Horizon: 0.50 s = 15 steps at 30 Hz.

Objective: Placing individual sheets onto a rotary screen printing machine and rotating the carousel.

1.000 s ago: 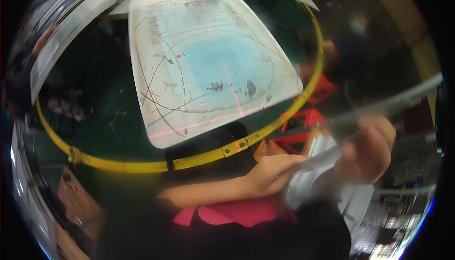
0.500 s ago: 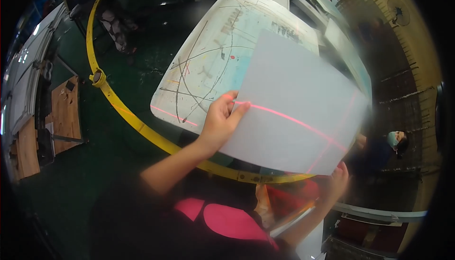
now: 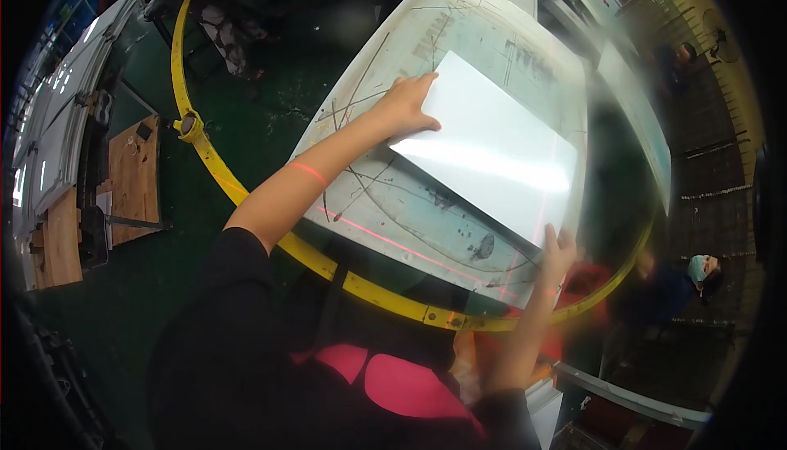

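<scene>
A glossy white sheet [image 3: 500,163] lies slantwise over a pale, rounded-corner board [image 3: 402,241] marked with dark scratches and smudges. My left hand [image 3: 407,107] grips the sheet's left end, thumb and fingers spread along its edge. At the near right corner, the fingers of my right hand [image 3: 559,252] close on the sheet. A dark shadow runs along the sheet's near edge; whether the sheet rests flat on the board cannot be told. Red light lines cross the board's near side, my left forearm and the sheet's right part.
A yellow curved rail [image 3: 373,288] rings the board. More pale boards [image 3: 631,106] stand at the right. Wooden panels [image 3: 135,175] and a stack of white sheets [image 3: 65,122] are at the left. A person [image 3: 684,294] is at the right; another person's patterned trousers [image 3: 223,44] show upper left.
The sheet has gone from raised close to me to lower and farther over the board. Both hands moved away from me with it, the left arm stretching out.
</scene>
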{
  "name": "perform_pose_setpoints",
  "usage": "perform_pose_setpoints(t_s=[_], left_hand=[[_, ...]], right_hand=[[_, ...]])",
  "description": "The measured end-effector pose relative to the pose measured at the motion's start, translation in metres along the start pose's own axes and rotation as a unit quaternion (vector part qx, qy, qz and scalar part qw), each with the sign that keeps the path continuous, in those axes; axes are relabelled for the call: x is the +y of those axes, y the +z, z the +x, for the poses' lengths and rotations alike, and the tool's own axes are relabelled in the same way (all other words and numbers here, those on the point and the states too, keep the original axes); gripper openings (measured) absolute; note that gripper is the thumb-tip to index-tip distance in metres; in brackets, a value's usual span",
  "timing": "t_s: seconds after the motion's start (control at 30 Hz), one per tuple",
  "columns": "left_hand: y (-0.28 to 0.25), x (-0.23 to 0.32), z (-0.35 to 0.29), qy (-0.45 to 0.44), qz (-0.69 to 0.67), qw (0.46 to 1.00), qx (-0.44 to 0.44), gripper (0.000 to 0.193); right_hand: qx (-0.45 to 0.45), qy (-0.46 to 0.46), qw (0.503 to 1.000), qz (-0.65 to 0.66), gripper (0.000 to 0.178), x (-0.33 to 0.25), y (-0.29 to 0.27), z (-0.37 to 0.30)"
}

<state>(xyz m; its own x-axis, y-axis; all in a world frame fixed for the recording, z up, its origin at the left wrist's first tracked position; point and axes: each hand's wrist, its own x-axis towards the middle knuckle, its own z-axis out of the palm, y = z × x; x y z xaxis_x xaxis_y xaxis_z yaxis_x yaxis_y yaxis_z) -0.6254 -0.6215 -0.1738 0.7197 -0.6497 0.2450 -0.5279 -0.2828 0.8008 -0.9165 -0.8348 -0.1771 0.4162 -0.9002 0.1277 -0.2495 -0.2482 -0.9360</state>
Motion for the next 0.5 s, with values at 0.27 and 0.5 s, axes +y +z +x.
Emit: perform_pose_setpoints(t_s=[0.27, 0.5], left_hand=[[-0.007, -0.027, -0.006, 0.072, 0.288, 0.938, -0.179, 0.07], [-0.003, -0.035, -0.008, 0.081, 0.293, 0.938, -0.166, 0.067]], right_hand=[[0.023, -0.073, 0.987, -0.14, 0.029, 0.013, 0.017, 0.013], [0.025, -0.079, 0.982, -0.168, 0.033, 0.026, 0.019, 0.018]])
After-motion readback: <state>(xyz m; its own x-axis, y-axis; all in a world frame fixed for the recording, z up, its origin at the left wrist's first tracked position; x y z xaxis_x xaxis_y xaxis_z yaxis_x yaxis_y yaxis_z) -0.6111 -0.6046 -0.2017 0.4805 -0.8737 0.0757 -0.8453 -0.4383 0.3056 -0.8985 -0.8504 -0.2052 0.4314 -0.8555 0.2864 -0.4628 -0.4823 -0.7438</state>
